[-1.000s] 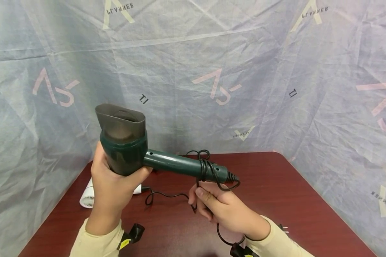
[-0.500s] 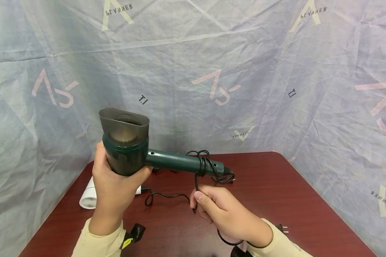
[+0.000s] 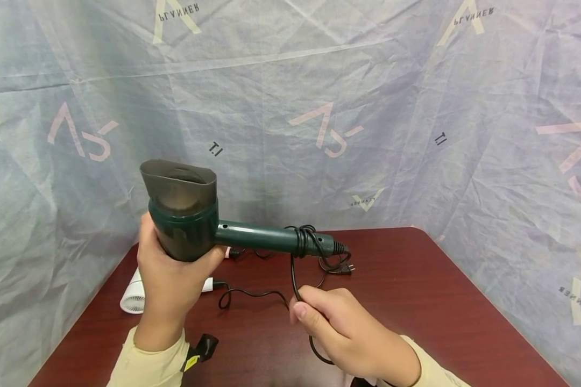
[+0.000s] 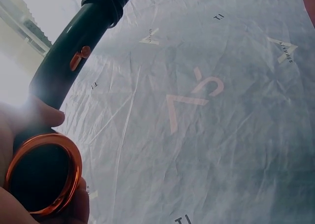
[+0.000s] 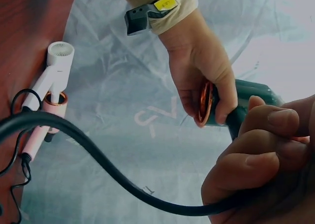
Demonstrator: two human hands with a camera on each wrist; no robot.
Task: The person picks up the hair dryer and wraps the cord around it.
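Observation:
A dark green hair dryer (image 3: 186,234) with a smoky flat nozzle (image 3: 179,185) is held up over the table, nozzle upward and handle pointing right. My left hand (image 3: 171,285) grips its body from below, near the copper-coloured ring (image 4: 74,165) at the rear. Several turns of black cord (image 3: 302,241) are wound round the handle's end. From these turns the cord runs down, fairly straight, to my right hand (image 3: 351,328), which holds it between thumb and curled fingers. Below that hand the cord hangs in a loop.
On the dark red table (image 3: 392,306) a white hair dryer (image 3: 134,296) lies at the left, partly behind the left hand. Beside it lies a pink one (image 5: 37,140). A two-pin plug (image 3: 346,269) rests behind the handle. A grey printed sheet (image 3: 271,134) hangs around the table.
My right hand has moved down and slightly right, and a longer stretch of cord shows below the handle. The plug by the right sleeve is out of sight. The left hand keeps its grip.

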